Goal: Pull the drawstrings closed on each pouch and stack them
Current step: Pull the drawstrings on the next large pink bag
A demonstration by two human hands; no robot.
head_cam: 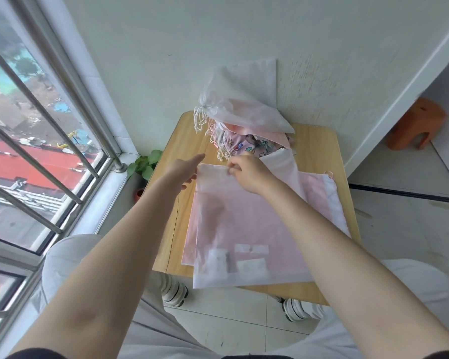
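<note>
Lying flat, translucent pink pouch (pixel 244 224), seemingly open.

Counter (pixel 319 146) of pale wood-look board, smooth, faintly satin. Top pouch (pixel 244 224) of frosted, translucent plastic-like film, matt, pink showing through. Heaped pouches (pixel 241 110) behind of the same cloudy film, crinkled; one of printed cloth (pixel 241 147). Drawstrings (pixel 201 120) of pale twisted cord. Window bars (pixel 49 117) of bright polished metal. Wall (pixel 322 73) rough and matt. Stool (pixel 415 124) of orange moulded plastic. Floor tiles (pixel 399 229) smooth, dull.
</note>
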